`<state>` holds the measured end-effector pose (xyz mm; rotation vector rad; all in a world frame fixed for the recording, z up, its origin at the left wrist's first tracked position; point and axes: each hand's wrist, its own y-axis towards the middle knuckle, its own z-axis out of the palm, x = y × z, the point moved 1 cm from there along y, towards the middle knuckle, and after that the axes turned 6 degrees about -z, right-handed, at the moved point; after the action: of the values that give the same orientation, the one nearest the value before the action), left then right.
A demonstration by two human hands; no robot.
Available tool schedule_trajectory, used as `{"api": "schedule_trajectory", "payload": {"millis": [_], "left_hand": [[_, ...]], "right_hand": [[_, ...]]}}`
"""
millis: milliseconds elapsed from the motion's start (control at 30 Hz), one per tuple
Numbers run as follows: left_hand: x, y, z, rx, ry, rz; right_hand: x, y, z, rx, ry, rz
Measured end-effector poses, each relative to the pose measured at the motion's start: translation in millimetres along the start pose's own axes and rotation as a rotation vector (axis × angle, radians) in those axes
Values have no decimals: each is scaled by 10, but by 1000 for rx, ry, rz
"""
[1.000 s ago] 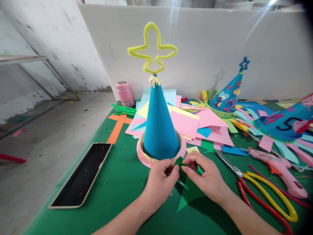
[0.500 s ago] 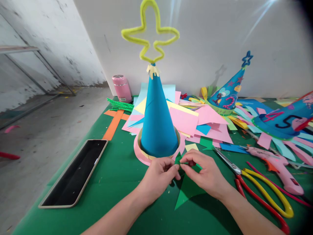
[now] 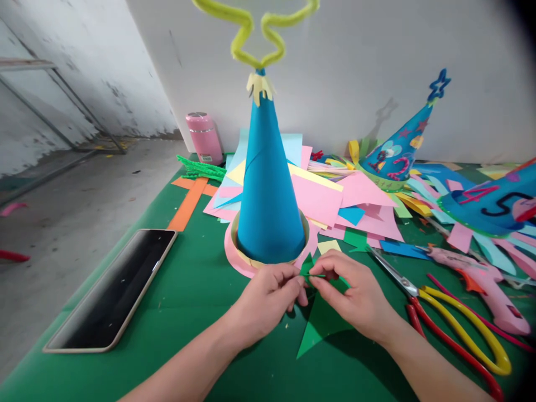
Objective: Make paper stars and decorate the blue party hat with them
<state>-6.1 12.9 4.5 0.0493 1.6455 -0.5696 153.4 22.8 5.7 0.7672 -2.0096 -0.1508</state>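
Note:
My left hand (image 3: 268, 296) and my right hand (image 3: 352, 287) meet just in front of the blue paper cone hat (image 3: 270, 195). Between them they pinch a small green paper piece (image 3: 308, 263), whose lower part is hidden by fingers. Under my hands a larger pointed piece of green paper (image 3: 318, 329) lies on the green table cover. The cone stands upright inside a ring with a pink paper brim (image 3: 234, 258). Fringed cream paper (image 3: 260, 86) wraps its tip, topped by a bent yellow pipe cleaner (image 3: 240, 47) partly out of view.
Scissors (image 3: 412, 290) with red and yellow handles and a pink glue gun (image 3: 473, 268) lie at the right. A phone (image 3: 113, 296) lies left. Paper sheets (image 3: 318, 198), a pink flask (image 3: 204, 139) and two decorated hats (image 3: 389, 159) stand or lie behind.
The camera view has tilted down slightly, so the yellow pipe cleaner's top has left the frame. Both hands keep their pinch on the green paper piece, with little movement.

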Motion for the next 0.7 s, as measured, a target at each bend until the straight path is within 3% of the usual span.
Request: {"api": "schedule_trajectory", "payload": {"millis": [367, 533, 700], "left_hand": [[-82, -24, -26, 23, -71, -78], [-91, -25, -24, -35, -51, -77], [-74, -25, -49, 19, -94, -92]], "right_hand": [[-35, -56, -2, -37, -150, -292], [-42, -59, -3, -44, -272, -366], [-9, -54, -30, -14, -336, -402]]}}
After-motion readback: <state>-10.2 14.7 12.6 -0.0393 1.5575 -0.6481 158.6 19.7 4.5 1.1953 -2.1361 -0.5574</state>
